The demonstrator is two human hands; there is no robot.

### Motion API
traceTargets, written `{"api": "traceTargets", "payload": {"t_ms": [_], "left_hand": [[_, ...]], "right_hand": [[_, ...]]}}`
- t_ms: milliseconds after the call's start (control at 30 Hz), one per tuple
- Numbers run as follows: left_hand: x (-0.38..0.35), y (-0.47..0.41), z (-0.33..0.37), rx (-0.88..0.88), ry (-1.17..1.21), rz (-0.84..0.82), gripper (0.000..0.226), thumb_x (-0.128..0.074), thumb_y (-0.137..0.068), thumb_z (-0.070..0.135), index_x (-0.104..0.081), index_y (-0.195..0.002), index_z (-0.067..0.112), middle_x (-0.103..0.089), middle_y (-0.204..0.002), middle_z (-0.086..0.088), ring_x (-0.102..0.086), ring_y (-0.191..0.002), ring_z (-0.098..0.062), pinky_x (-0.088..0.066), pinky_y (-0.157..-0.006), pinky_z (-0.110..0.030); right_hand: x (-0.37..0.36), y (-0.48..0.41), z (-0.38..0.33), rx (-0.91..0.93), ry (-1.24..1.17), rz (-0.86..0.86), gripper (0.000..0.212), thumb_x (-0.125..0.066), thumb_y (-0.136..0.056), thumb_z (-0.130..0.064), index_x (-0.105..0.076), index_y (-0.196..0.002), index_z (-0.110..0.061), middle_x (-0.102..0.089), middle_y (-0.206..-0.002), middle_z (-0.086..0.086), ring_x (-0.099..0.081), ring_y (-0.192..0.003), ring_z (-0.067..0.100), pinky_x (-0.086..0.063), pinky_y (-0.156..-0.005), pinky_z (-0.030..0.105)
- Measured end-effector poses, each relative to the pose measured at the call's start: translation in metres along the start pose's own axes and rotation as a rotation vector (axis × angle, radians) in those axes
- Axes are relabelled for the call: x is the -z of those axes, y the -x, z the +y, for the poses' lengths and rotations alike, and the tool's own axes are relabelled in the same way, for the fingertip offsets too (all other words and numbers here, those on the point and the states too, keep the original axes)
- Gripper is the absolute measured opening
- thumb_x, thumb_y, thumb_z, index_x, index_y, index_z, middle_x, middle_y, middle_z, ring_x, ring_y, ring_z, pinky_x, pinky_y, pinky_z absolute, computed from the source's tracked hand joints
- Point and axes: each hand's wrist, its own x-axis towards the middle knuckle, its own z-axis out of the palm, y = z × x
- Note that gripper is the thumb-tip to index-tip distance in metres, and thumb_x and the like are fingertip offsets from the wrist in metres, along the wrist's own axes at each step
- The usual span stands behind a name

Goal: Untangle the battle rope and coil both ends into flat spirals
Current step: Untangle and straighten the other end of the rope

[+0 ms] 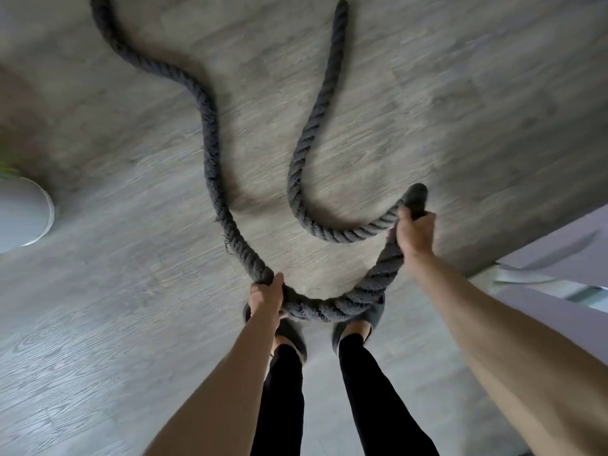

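The left grip (pixel 266 297) is clenched around a thick, dark grey twisted rope (pixel 210 139), with the fingers wrapped over it from above and the bare forearm reaching in from the bottom of the view. The right grip (pixel 413 232) is held higher and further right. It also grasps the rope, with the fingers curled round a bend where the rope doubles over the top of the fist.

Between the two grips the rope sags in a shallow U, hanging just in front of the person's dark shoes (pixel 289 337). Black trousers (pixel 368 390) show below them.

From the left grip the rope runs away across the floor (pixel 460 93), winding in a long S toward the top left corner, where it leaves the view. From the bend at the right grip the other stretch drops to the floor, curves left in a hook, then runs straight away to a rounded tip near the top edge. The two stretches lie apart and do not cross.

The floor is grey with a wood grain, smeared by blur. A white round object (pixel 23 215) sits at the left edge with a touch of green just above it. Pale purple-grey furniture (pixel 559 251) fills the right edge, too blurred to identify.
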Motion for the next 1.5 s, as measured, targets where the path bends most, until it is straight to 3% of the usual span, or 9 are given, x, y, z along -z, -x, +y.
{"api": "traceTargets", "payload": {"t_ms": [133, 200, 300, 467, 633, 867, 1033, 1167, 1500], "left_hand": [[0.017, -0.006, -0.038, -0.06, -0.672, 0.03, 0.07, -0.049, -0.098, 0.046, -0.031, -0.143, -0.005, -0.056, -0.12, -0.023, -0.064, -0.104, -0.034, -0.056, -0.088, -0.041], [0.021, -0.005, -0.034, -0.114, -0.829, -0.026, 0.052, -0.046, -0.1, 0.044, -0.046, -0.131, 0.002, -0.06, -0.109, -0.016, -0.064, -0.098, -0.029, -0.054, -0.081, -0.033], [0.014, 0.002, -0.007, -0.102, -0.596, -0.133, 0.035, -0.049, -0.1, 0.039, -0.058, -0.091, 0.006, -0.063, -0.071, -0.009, -0.064, -0.056, -0.021, -0.056, -0.056, -0.032], [-0.013, 0.007, 0.04, -0.368, -0.444, -0.117, 0.021, -0.052, -0.1, 0.025, -0.058, -0.087, 0.009, -0.063, -0.07, -0.007, -0.06, -0.057, -0.019, -0.045, -0.043, -0.023], [-0.035, 0.029, 0.062, -0.446, -0.635, -0.175, 0.017, -0.054, -0.098, 0.026, -0.058, -0.102, 0.01, -0.066, -0.078, -0.007, -0.062, -0.056, -0.017, -0.047, -0.047, -0.025], [-0.032, 0.076, 0.128, -0.597, -0.92, -0.165, 0.019, -0.054, -0.098, 0.024, -0.056, -0.109, 0.008, -0.067, -0.111, -0.018, -0.065, -0.104, -0.034, -0.055, -0.09, -0.043], [-0.034, 0.082, 0.214, -0.731, -1.085, -0.13, 0.03, -0.058, -0.095, 0.017, -0.058, -0.119, 0.0, -0.061, -0.121, -0.021, -0.059, -0.114, -0.036, -0.049, -0.095, -0.042], [-0.047, 0.061, 0.304, -0.839, -1.236, -0.075, 0.03, -0.053, -0.097, 0.019, -0.056, -0.124, 0.007, -0.061, -0.128, -0.015, -0.057, -0.118, -0.033, -0.048, -0.094, -0.035], [-0.053, -0.032, 0.475, -1.063, -1.786, -0.206, 0.027, -0.045, -0.095, 0.018, -0.051, -0.12, 0.011, -0.062, -0.117, -0.014, -0.06, -0.105, -0.034, -0.047, -0.085, -0.04]], "right_hand": [[-0.02, 0.048, 0.035, 0.49, 0.443, -0.208, 0.044, -0.057, -0.1, -0.023, -0.036, -0.134, -0.006, -0.062, -0.111, 0.018, -0.066, -0.077, 0.029, -0.058, -0.061, 0.038], [-0.027, 0.06, 0.05, 0.495, 0.6, -0.253, 0.049, -0.06, -0.098, -0.023, -0.035, -0.137, -0.007, -0.059, -0.116, 0.017, -0.066, -0.086, 0.03, -0.054, -0.066, 0.036], [-0.028, 0.055, 0.06, 0.188, 0.774, -0.245, 0.058, -0.06, -0.098, -0.019, -0.028, -0.144, -0.005, -0.051, -0.135, 0.022, -0.06, -0.115, 0.039, -0.051, -0.089, 0.043], [-0.007, 0.029, 0.057, 0.093, 0.977, -0.294, 0.049, -0.048, -0.101, -0.021, -0.033, -0.144, -0.003, -0.051, -0.14, 0.023, -0.056, -0.125, 0.038, -0.05, -0.099, 0.043], [0.002, 0.024, 0.037, 0.165, 0.935, -0.38, 0.036, -0.045, -0.102, -0.022, -0.048, -0.132, -0.001, -0.062, -0.13, 0.022, -0.063, -0.117, 0.037, -0.051, -0.092, 0.038], [0.012, 0.032, -0.01, 0.218, 0.818, -0.495, 0.039, -0.042, -0.102, -0.022, -0.047, -0.135, -0.001, -0.057, -0.135, 0.021, -0.057, -0.123, 0.035, -0.046, -0.096, 0.038], [-0.01, 0.013, -0.064, 0.193, 0.751, -0.507, 0.037, -0.042, -0.101, -0.015, -0.047, -0.134, 0.0, -0.056, -0.133, 0.022, -0.055, -0.123, 0.037, -0.048, -0.097, 0.039], [-0.052, -0.012, -0.117, 0.211, 0.702, -0.459, 0.027, -0.042, -0.101, -0.018, -0.05, -0.122, -0.003, -0.061, -0.12, 0.017, -0.06, -0.108, 0.035, -0.047, -0.081, 0.036], [-0.193, -0.063, -0.214, -0.106, 0.517, -0.309, 0.03, -0.046, -0.099, -0.02, -0.054, -0.124, -0.006, -0.06, -0.127, 0.017, -0.057, -0.117, 0.035, -0.047, -0.092, 0.035]]}}
